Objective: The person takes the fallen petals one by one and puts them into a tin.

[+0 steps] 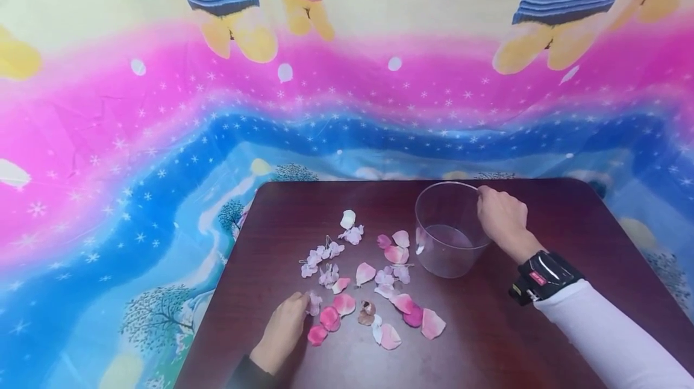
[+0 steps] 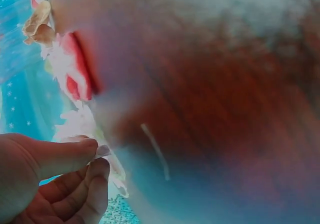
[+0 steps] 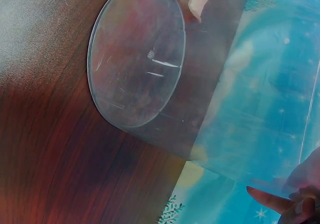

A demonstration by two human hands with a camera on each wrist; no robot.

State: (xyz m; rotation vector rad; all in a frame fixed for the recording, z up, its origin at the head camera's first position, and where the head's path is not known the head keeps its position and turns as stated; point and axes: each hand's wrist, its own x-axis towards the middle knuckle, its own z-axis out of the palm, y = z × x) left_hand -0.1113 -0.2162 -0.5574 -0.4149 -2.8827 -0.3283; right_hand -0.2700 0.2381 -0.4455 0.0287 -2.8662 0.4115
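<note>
My left hand (image 1: 283, 330) is at the front left of the scattered petals. Its thumb and fingers pinch a small pale lilac flower (image 1: 313, 303); in the left wrist view only a pale bit (image 2: 102, 151) shows between the fingertips. At the right, my right hand (image 1: 503, 217) grips the rim of a clear round plastic container (image 1: 452, 262). The container's bottom (image 3: 137, 59) shows through its wall in the right wrist view. A white petal (image 1: 420, 248) shows at its left side; whether inside or out I cannot tell.
Pink petals (image 1: 344, 304), magenta petals (image 1: 413, 315), lilac flowers (image 1: 314, 259) and a brown dried piece (image 1: 367, 313) lie spread over the middle of the dark wooden table (image 1: 488, 341). A printed cloth (image 1: 347, 88) hangs behind the table and along its left side.
</note>
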